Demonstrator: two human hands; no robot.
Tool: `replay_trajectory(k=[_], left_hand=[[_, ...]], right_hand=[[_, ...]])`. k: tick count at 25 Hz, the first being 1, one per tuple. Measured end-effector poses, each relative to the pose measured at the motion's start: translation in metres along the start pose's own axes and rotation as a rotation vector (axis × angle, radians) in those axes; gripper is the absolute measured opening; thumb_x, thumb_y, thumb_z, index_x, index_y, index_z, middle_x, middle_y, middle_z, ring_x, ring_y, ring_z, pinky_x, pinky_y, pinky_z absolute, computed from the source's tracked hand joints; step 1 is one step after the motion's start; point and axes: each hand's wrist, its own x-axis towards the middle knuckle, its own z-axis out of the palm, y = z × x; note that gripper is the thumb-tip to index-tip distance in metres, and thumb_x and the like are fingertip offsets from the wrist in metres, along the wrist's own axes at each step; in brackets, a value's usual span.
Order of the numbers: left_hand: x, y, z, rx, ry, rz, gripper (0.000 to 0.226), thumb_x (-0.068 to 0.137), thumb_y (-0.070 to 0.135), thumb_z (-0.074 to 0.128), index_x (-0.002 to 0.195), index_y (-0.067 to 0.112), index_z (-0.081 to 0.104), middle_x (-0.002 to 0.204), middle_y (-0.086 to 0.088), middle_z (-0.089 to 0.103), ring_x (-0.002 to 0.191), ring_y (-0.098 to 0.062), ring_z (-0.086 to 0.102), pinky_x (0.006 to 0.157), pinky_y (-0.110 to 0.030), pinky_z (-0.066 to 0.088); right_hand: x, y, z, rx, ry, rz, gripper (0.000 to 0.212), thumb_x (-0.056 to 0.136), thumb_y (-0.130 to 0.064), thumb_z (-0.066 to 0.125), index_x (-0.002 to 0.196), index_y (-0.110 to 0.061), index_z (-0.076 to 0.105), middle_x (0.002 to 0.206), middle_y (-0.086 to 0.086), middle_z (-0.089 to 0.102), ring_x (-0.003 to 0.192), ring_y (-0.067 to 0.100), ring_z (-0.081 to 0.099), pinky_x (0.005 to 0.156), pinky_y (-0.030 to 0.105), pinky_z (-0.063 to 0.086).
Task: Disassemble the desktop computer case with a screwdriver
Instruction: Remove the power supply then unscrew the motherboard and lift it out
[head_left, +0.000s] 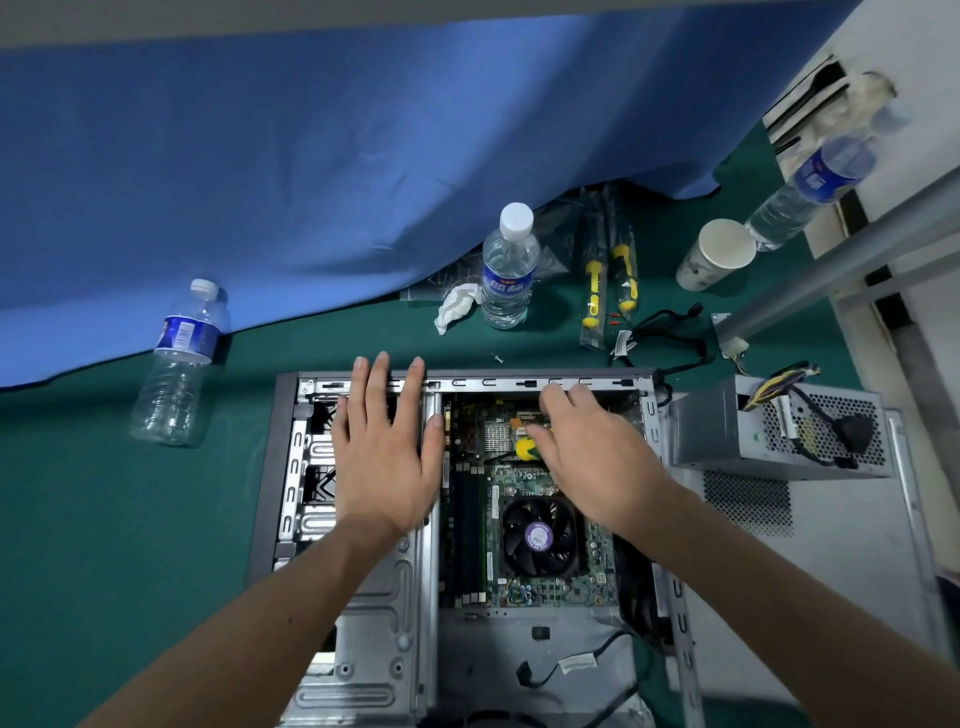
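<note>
head view looking straight down into an open computer case (363, 613) lying flat at the lower centre of the frame on a green table mat (104, 519), side panel off. showing a green motherboard (519, 478) in the middle bay, with a black cpu fan (540, 538) carrying a purple round label, and a perforated silver drive cage filling the left bay. lying flat over that cage and the case's far rim, left hand (384, 457), fingers straight and spread, gripping nothing. reaching into the upper right of the motherboard bay, right hand (592, 457), fingers curled round a screwdriver (527, 448) with only a bit of yellow and green handle showing under the palm; tip hidden.

sitting just beside the case's right edge, a grey power supply (774, 426) with its cable bundle, resting on a pale perforated panel (831, 545). crowding the upper half of the frame, a blue cloth (311, 156) draping down near the case's far edge. standing in the strip of mat between cloth and case: one water bottle (508, 270) upright at centre, an empty bottle (179, 369) at left, a crumpled tissue (457, 306), two packaged yellow screwdrivers (608, 286), a paper cup (717, 254) and a loose black cable (670, 332). lying alone on the mat just beyond the far rim, a small screw (497, 357). leaving open green mat to the left of the case.
</note>
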Motion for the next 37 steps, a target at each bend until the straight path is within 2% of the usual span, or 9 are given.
replay_trajectory(k=[4, 8, 12, 16, 21, 25, 29, 34, 37], left_hand=[[-0.001, 0.001, -0.001, -0.005, -0.003, 0.000, 0.059, 0.101, 0.051, 0.019, 0.156, 0.031, 0.017, 0.163, -0.005, 0.011, 0.151, -0.018, -0.007, 0.120, -0.050, 0.013], [-0.001, 0.000, -0.001, -0.004, -0.006, 0.001, 0.059, 0.101, 0.050, 0.020, 0.156, 0.030, 0.017, 0.163, -0.005, 0.011, 0.151, -0.018, -0.007, 0.120, -0.050, 0.014], [-0.001, 0.000, 0.000, 0.004, 0.001, 0.008, 0.058, 0.101, 0.050, 0.021, 0.156, 0.030, 0.018, 0.163, -0.005, 0.011, 0.151, -0.018, -0.007, 0.119, -0.050, 0.014], [-0.001, -0.001, 0.002, 0.007, 0.006, 0.008, 0.058, 0.101, 0.049, 0.022, 0.155, 0.030, 0.019, 0.163, -0.005, 0.012, 0.152, -0.019, -0.005, 0.119, -0.051, 0.016], [-0.001, -0.003, 0.004, 0.017, 0.015, 0.015, 0.058, 0.100, 0.049, 0.022, 0.155, 0.030, 0.019, 0.163, -0.006, 0.012, 0.152, -0.019, -0.005, 0.118, -0.052, 0.018], [0.000, -0.003, 0.004, 0.016, 0.018, 0.012, 0.058, 0.100, 0.050, 0.022, 0.155, 0.031, 0.018, 0.163, -0.004, 0.011, 0.152, -0.018, -0.006, 0.118, -0.051, 0.016], [0.000, -0.004, 0.005, 0.022, 0.023, 0.018, 0.058, 0.100, 0.050, 0.021, 0.155, 0.031, 0.018, 0.163, -0.005, 0.012, 0.152, -0.018, -0.005, 0.118, -0.051, 0.018], [0.000, -0.004, 0.005, 0.027, 0.021, 0.013, 0.058, 0.100, 0.050, 0.021, 0.155, 0.031, 0.019, 0.162, -0.005, 0.013, 0.152, -0.019, -0.004, 0.117, -0.051, 0.018], [-0.001, -0.003, 0.005, 0.023, 0.020, 0.012, 0.058, 0.101, 0.050, 0.021, 0.155, 0.031, 0.019, 0.162, -0.005, 0.013, 0.152, -0.018, -0.004, 0.118, -0.051, 0.017]], right_hand=[[-0.004, 0.000, -0.002, 0.102, -0.038, -0.133, 0.037, 0.087, -0.012, 0.062, 0.117, -0.025, 0.044, 0.116, -0.005, 0.037, 0.110, 0.016, 0.040, 0.087, 0.035, 0.047], [-0.004, -0.005, 0.001, 0.046, -0.026, 0.026, 0.033, 0.101, -0.045, 0.043, 0.121, -0.019, 0.042, 0.115, 0.002, 0.044, 0.088, 0.022, 0.058, 0.069, 0.034, 0.049], [-0.005, -0.001, 0.001, 0.091, -0.009, -0.125, 0.034, 0.090, -0.015, 0.058, 0.119, -0.025, 0.044, 0.116, -0.006, 0.039, 0.107, 0.016, 0.041, 0.082, 0.032, 0.046], [-0.003, -0.003, 0.003, 0.048, 0.001, 0.035, 0.036, 0.099, -0.046, 0.045, 0.124, -0.019, 0.040, 0.117, 0.000, 0.043, 0.085, 0.021, 0.058, 0.067, 0.032, 0.048], [-0.007, 0.005, 0.004, 0.142, 0.015, -0.097, 0.038, 0.084, -0.012, 0.062, 0.115, -0.025, 0.045, 0.114, -0.007, 0.038, 0.108, 0.014, 0.038, 0.081, 0.028, 0.042], [-0.006, 0.002, 0.004, 0.109, 0.016, 0.018, 0.034, 0.098, -0.046, 0.048, 0.121, -0.022, 0.042, 0.117, -0.004, 0.041, 0.087, 0.017, 0.055, 0.071, 0.034, 0.049], [-0.004, 0.007, 0.004, 0.153, 0.038, -0.075, 0.029, 0.091, -0.017, 0.059, 0.116, -0.025, 0.046, 0.114, -0.008, 0.038, 0.098, 0.012, 0.042, 0.073, 0.025, 0.036], [-0.003, 0.004, 0.003, 0.093, 0.016, -0.001, 0.028, 0.099, -0.042, 0.049, 0.118, -0.021, 0.043, 0.116, -0.003, 0.041, 0.083, 0.016, 0.050, 0.068, 0.029, 0.041], [-0.004, 0.006, 0.002, 0.092, 0.019, -0.104, 0.025, 0.094, -0.019, 0.056, 0.117, -0.023, 0.047, 0.115, -0.004, 0.040, 0.095, 0.015, 0.047, 0.072, 0.028, 0.040]])
